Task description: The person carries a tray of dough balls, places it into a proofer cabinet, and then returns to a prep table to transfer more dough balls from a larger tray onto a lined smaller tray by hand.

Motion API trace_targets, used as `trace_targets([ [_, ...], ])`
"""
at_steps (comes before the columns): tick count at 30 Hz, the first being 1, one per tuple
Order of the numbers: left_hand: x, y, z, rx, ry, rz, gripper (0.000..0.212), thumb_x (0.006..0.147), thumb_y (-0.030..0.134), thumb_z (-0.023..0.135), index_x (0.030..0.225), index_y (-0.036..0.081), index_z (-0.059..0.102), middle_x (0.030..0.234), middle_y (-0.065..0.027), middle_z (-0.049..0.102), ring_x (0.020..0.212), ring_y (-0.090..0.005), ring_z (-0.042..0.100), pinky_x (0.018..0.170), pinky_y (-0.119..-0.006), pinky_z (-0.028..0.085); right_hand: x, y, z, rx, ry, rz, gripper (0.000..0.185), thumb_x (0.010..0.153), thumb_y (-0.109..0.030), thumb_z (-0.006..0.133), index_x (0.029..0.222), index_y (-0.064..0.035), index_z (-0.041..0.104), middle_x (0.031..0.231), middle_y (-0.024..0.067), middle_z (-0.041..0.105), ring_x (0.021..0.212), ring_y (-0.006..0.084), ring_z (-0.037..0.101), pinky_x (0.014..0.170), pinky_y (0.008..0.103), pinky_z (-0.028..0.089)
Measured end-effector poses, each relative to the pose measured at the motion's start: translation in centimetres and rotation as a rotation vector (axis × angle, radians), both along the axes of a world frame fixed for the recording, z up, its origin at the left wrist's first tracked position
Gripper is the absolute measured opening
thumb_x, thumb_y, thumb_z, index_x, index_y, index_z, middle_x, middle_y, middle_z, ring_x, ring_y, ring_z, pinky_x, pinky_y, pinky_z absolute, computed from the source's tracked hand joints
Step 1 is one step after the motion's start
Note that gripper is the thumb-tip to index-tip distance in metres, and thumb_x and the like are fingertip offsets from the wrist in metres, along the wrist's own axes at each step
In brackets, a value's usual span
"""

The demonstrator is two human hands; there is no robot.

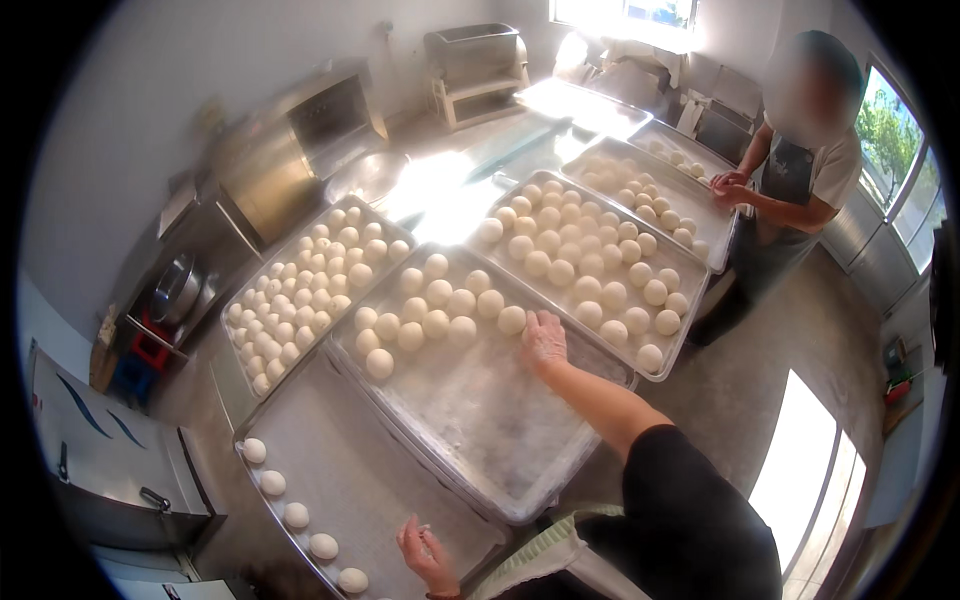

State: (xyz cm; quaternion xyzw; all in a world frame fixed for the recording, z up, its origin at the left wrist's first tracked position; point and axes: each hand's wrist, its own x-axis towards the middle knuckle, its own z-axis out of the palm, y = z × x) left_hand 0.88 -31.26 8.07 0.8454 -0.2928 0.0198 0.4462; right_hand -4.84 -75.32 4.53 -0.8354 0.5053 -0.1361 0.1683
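My right hand [545, 341] reaches over the middle metal tray [517, 435], its fingertips against the right side of a round white dough ball [512, 320]. Whether the fingers grip anything is hidden from above. More dough balls [436, 324] sit in that tray's far half, and its near half is bare, dusted metal. My left hand [426, 559], floury and loosely curled with fingers apart, hovers by the near edge of the lower left tray [360, 450]; no ball shows in it. Along that tray's left edge lies a spaced row of dough balls [297, 515].
Filled trays of balls flank the middle one: a left tray [300, 289] and a right tray [600, 262]. A co-worker [795, 165] stands at the far right, hands together over another tray [705, 217]. Steel machines [262, 172] line the left wall; sunlight glares across the table.
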Motion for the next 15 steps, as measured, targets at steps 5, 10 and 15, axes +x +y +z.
trace_targets([
  [5,0.7,-4.6,0.1,-0.082,0.073,-0.219,0.033,0.091,0.001,0.053,0.123,-0.004,0.059,0.113,-0.0179,0.06,0.087,-0.0256,0.063,0.078,-0.035,0.052,-0.7,0.6,-1.9,0.024,-0.122,-0.052,0.049,0.077,-0.008,0.064,0.124,-0.0112,0.051,0.122,0.0137,0.051,0.115,0.0371,0.049,0.097,0.0461,0.045],
  [10,1.6,-12.1,-0.3,-0.112,0.555,-0.399,0.032,0.1,0.014,0.049,0.126,-0.002,0.058,0.113,-0.0136,0.061,0.09,-0.0228,0.064,0.081,-0.033,0.053,-3.0,3.5,-0.8,0.085,-0.309,-0.001,0.059,0.073,-0.012,0.074,0.127,-0.0111,0.051,0.122,0.017,0.054,0.114,0.0389,0.052,0.097,0.046,0.046],
  [15,0.7,-18.1,-1.4,-0.401,1.633,-0.316,0.043,0.105,0.035,0.04,0.13,0.003,0.053,0.115,-0.0105,0.062,0.099,-0.0232,0.064,0.086,-0.033,0.053,-4.2,13.6,4.3,0.307,-0.521,0.365,0.062,0.074,-0.019,0.078,0.13,-0.01,0.054,0.125,0.0185,0.054,0.117,0.0387,0.051,0.098,0.0431,0.046],
])
